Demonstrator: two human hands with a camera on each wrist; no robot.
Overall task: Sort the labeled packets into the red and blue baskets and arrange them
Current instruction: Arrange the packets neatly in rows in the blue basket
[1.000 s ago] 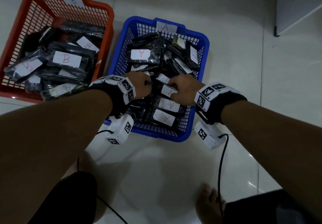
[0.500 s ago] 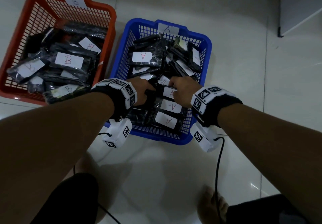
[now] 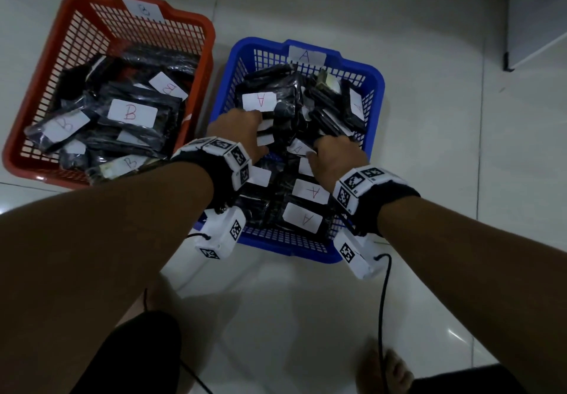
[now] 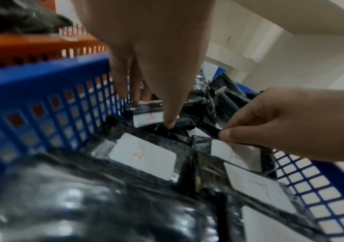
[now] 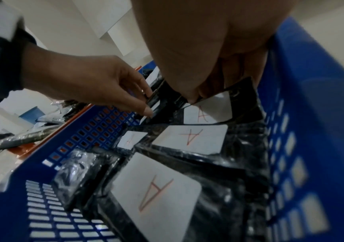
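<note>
- leftmost, the red plastic mesh basket (image 3: 196,65) holds black packets labelled b (image 3: 132,113), just left of the blue plastic mesh basket (image 3: 376,93).
- left hand (image 3: 237,136) reaches into the blue basket, fingers extended onto black packets labelled a (image 4: 142,155).
- right hand (image 3: 337,157) pinches the edge of a black a-labelled packet (image 5: 208,111) inside it.

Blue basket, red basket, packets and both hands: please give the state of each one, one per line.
blue basket: on floor, holds A packets, both hands inside
red basket: on floor, holds B packets, untouched
right hand: pinches A packet by its edge
left hand: fingers down among packets; grip unclear
</note>
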